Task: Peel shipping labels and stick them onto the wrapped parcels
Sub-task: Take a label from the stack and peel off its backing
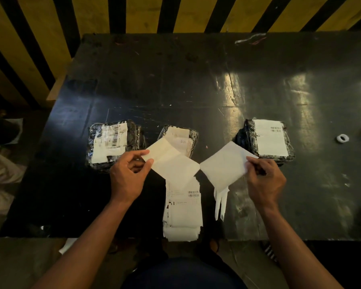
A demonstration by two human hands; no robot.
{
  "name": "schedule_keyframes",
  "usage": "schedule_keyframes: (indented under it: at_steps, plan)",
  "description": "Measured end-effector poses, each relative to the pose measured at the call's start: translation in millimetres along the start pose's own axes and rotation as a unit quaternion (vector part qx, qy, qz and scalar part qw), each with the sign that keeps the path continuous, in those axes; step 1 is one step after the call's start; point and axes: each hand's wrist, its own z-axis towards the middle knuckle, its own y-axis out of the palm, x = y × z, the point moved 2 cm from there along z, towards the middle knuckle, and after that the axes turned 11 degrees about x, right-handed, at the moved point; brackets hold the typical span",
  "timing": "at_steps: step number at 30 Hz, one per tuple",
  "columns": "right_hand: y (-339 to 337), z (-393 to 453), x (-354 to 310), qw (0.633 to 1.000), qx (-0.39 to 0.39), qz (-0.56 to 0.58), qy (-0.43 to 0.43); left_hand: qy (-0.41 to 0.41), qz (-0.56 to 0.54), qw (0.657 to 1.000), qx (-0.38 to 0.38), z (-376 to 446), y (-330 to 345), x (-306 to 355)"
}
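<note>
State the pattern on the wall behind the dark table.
Slanted yellow and black stripes on the wall, clearest along the top of the head view.

Table (196, 84): dark, glossy, scuffed and scratched, glare patches on right side. 3 parcels (246, 134): black, wrapped in shiny crinkled clear plastic film. Labels (271, 136): matt white paper, printed barcodes. Label stack (182, 211): matt white paper. Held sheets (223, 163): smooth plain paper, left one cream-tinted.

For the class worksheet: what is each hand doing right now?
Left hand: pinching a paper sheet.
Right hand: pinching another white sheet.
</note>
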Motion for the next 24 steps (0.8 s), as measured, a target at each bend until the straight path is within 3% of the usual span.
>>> schedule_keyframes:
  at_steps: [4, 10, 16, 21, 24]
  plan:
    - [-13, 11, 22, 0.999, 0.009, 0.001, 0.04, 0.0, 0.008, 1.0, 0.002, 3, -8, -10]
    - [0, -6, 31, 0.991, -0.09, 0.027, 0.1, 0.003, 0.007, 1.0, -0.025, -9, 6, -12]
    - [36, -43, 53, 0.978, -0.136, -0.039, 0.154, 0.009, 0.0, 0.999, -0.048, -25, 24, -10]
    - [59, -64, 71, 0.962, -0.196, -0.099, 0.165, -0.001, -0.013, 0.998, -0.055, -34, 37, -6]
    - [59, -66, 74, 0.953, -0.233, -0.148, 0.127, -0.001, -0.023, 0.998, -0.057, -36, 43, 1]
